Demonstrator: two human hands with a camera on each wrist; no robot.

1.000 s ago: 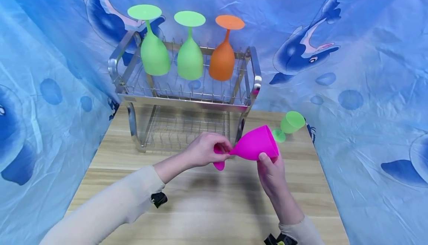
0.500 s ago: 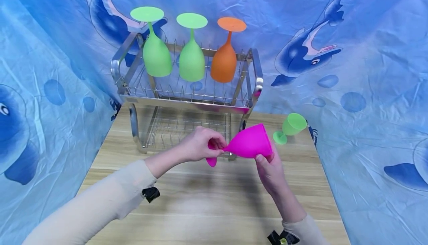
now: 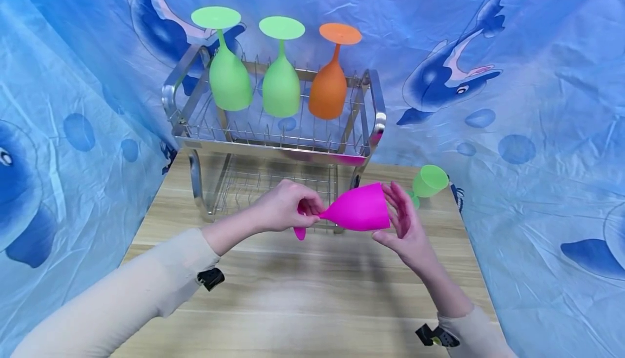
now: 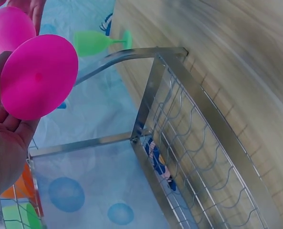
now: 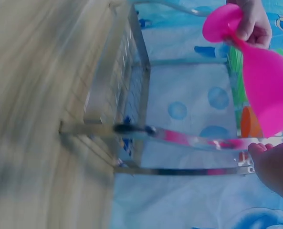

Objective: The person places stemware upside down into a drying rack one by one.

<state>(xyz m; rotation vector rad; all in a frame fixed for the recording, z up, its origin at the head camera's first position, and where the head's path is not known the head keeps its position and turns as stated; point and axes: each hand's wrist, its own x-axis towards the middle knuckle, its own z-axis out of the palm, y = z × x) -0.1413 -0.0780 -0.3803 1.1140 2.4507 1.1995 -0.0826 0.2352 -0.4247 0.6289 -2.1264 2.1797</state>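
A wooden desk (image 3: 293, 298) carries a metal rack (image 3: 273, 151), with two green cups (image 3: 231, 84) and an orange cup (image 3: 327, 92) upside down on its upper tier. Before the rack, a pink cup (image 3: 358, 209) hangs sideways above the desk, its long axis running crosswise, mouth rightward. The left hand (image 3: 278, 206) pinches its stem; the right hand (image 3: 412, 236), nearer the mouth, is spread beside the rim, contact unclear.

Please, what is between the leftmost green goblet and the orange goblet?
In the head view, another green stemmed goblet, upside down on the silver metal rack.
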